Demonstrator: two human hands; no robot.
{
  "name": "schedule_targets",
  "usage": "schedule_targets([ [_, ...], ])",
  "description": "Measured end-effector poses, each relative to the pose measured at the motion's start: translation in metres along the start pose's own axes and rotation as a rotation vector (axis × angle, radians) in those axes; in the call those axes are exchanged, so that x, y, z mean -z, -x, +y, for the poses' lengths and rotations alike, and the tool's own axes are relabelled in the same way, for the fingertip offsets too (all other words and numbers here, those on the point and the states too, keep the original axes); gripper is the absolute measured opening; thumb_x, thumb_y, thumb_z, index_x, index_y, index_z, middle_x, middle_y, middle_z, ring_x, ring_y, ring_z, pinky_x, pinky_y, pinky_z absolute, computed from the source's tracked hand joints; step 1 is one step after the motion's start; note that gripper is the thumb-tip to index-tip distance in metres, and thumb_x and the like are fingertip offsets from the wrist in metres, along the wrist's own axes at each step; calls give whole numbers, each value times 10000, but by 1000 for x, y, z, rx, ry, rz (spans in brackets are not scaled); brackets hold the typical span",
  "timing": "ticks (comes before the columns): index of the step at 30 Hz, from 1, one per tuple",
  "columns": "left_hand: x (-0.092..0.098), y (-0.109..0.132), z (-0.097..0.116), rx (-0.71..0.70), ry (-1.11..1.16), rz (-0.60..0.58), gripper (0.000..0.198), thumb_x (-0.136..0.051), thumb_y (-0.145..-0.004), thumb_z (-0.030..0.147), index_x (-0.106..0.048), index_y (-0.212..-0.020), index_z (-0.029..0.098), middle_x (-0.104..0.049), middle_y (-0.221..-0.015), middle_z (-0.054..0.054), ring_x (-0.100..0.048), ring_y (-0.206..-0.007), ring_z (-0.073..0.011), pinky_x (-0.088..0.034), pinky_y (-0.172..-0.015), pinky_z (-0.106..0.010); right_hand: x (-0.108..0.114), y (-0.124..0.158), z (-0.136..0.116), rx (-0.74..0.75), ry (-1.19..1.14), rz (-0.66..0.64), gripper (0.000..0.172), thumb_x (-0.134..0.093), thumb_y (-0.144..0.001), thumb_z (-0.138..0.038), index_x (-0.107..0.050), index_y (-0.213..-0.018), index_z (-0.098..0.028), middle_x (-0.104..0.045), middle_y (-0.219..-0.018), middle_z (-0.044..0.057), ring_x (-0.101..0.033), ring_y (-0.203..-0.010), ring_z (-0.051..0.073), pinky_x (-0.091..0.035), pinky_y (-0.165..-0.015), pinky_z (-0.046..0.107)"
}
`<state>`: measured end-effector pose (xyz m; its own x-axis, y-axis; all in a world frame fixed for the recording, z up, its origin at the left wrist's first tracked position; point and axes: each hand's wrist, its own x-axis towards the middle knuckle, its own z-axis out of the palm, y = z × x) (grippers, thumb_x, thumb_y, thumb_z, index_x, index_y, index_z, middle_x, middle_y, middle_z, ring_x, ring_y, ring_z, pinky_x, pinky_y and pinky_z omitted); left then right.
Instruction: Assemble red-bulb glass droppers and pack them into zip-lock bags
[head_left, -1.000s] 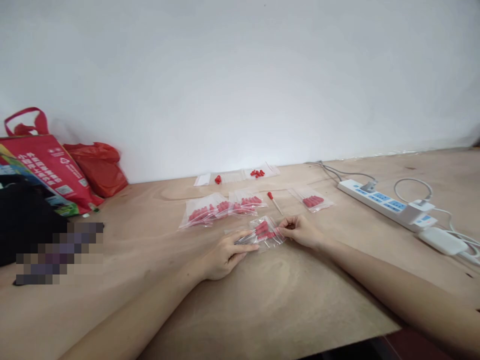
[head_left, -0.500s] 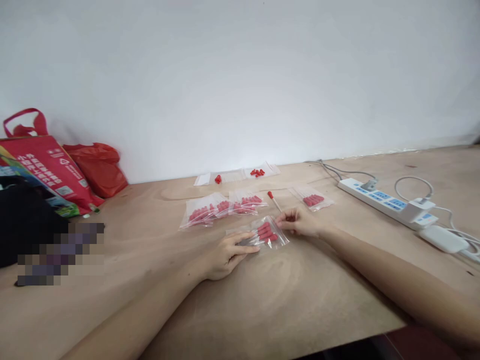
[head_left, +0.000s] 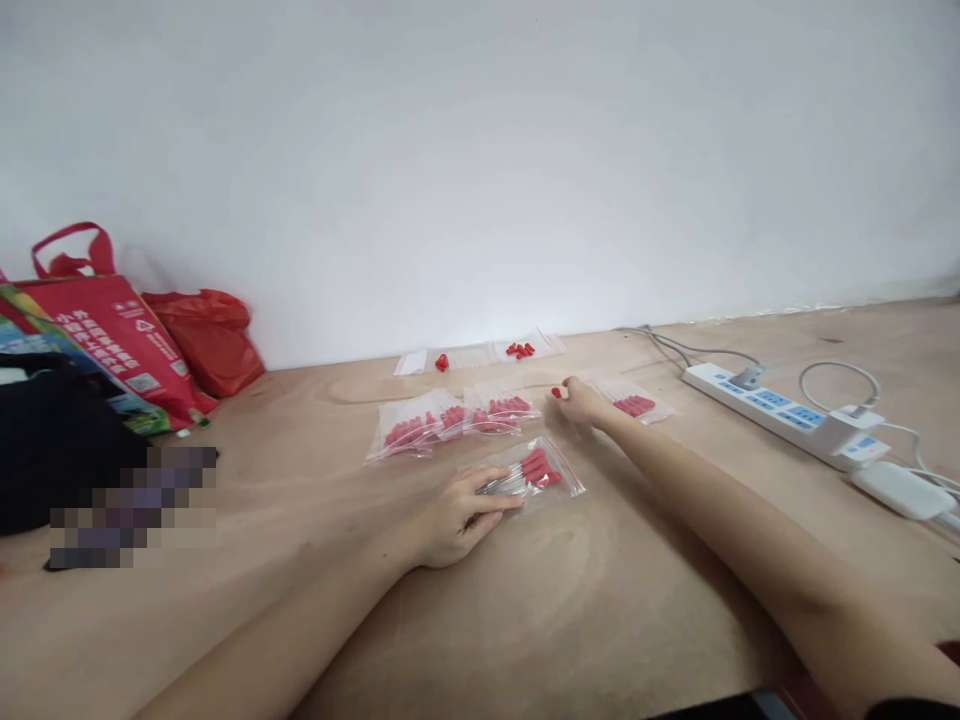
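Under my left hand (head_left: 461, 515) is a clear zip bag (head_left: 571, 482) holding several glass droppers (head_left: 536, 468) with red rubber bulbs. My fingers grip the bag near the droppers' glass ends, and the bulbs point away to the right. Further off, my right hand (head_left: 581, 404) is closed at a single loose dropper (head_left: 557, 393). Only its red bulb shows clearly beside my fingertips; the hand partly hides the rest. Just right of that hand lies another zip bag of droppers (head_left: 634, 406).
Overlapping bags of droppers (head_left: 457, 418) lie left of centre. Near the wall are loose red bulbs (head_left: 520, 350) and clear tubes (head_left: 472, 357) on bags. A power strip (head_left: 772, 410) with cables sits at right. Red bags (head_left: 202, 335) and a black bag (head_left: 60, 440) stand left.
My right hand has left the edge of the held bag and moved away from me to the loose dropper, closing on it. My left hand stays on the bag.
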<state>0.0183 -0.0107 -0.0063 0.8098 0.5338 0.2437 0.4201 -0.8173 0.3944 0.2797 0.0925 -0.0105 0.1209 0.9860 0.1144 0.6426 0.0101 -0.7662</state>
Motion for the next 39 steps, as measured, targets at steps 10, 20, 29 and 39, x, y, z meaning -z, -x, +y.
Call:
schedule_targets([
  [10,1,-2,2,87,-22,-41,324,-401,-849,217,-537,-1131,298,-400,-1301,-37,-380,-1176,-220,-330,-963,-401,8,75,9,-112,-709,65,571,-552,-659,-207,-274,-1157,-230,-484,-574,-77,-550,-464,114,-474,-442,238],
  [20,2,-2,2,85,-39,-36,369,-393,-852,225,-454,-1206,307,-383,-1314,-36,-369,-1186,-225,-326,-967,-406,2,101,5,-211,-910,94,339,-557,-686,-219,-343,-947,-244,-527,-631,-47,-587,-534,118,-533,-564,274],
  [29,2,-3,3,93,-48,-40,449,-384,-853,222,-317,-1294,269,-368,-1322,-59,-345,-1202,-211,-317,-981,-403,1,110,5,-194,-888,-35,183,-597,-667,-227,-473,-799,-196,-579,-644,-19,-567,-551,102,-499,-573,257],
  [39,2,-2,2,86,-41,-54,436,-376,-852,216,-337,-1286,250,-354,-1329,-67,-334,-1210,-210,-310,-986,-398,6,105,0,89,-532,-357,246,-639,-634,-360,-623,-748,-143,-640,-722,20,-553,-642,118,-428,-625,257],
])
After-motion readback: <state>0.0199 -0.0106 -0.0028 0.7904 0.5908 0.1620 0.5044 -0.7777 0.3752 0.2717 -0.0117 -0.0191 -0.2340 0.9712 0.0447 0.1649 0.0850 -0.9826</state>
